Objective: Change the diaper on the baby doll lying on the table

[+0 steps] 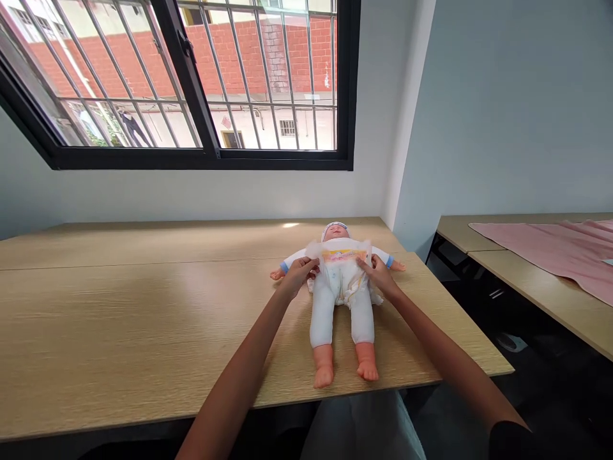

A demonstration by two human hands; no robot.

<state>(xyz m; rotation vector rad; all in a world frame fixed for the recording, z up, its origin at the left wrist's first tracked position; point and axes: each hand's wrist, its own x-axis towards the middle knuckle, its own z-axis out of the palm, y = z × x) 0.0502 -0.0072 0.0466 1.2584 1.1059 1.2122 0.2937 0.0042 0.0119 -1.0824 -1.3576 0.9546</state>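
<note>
Doll [322,319] face-up on surface [143,332], toward its right end; diaper [342,281] over its middle, between left hand [301,273] and right hand [378,275]. Window [198,96] beyond surface. Second surface [536,281] to right, cloth [560,249] on top.

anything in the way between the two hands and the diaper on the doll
Nothing visible: the left hand and right hand are each at an upper side edge of the diaper, with no object between. Its front lies over the white clothing of the doll.
</note>
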